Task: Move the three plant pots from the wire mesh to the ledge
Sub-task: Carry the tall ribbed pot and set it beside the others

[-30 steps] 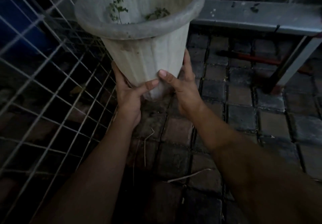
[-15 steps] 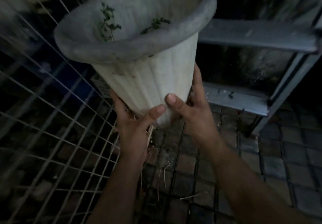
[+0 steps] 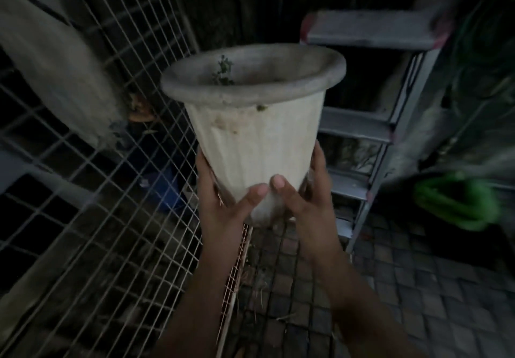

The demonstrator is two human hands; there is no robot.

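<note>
A tall white ribbed plant pot (image 3: 256, 145) with a wide grey rim and a small green sprig inside is held up in the air at the centre of the head view. My left hand (image 3: 223, 204) grips its narrow base from the left, and my right hand (image 3: 306, 196) grips it from the right, thumbs nearly touching in front. The pot is upright, tilted slightly. The white wire mesh (image 3: 92, 218) spreads over the left side, below and beside the pot. No other pots can be made out in the dim light.
A metal stepladder (image 3: 370, 123) stands right behind the pot to the right. A coiled green hose (image 3: 457, 204) lies at the right. A blurred pale shape (image 3: 55, 62) hangs over the mesh at upper left. Paving bricks (image 3: 418, 288) cover the ground.
Both hands have lifted the pot higher and carried it right, away from the mesh; the view has tipped up, bringing the ladder's top step and the green hose into sight.
</note>
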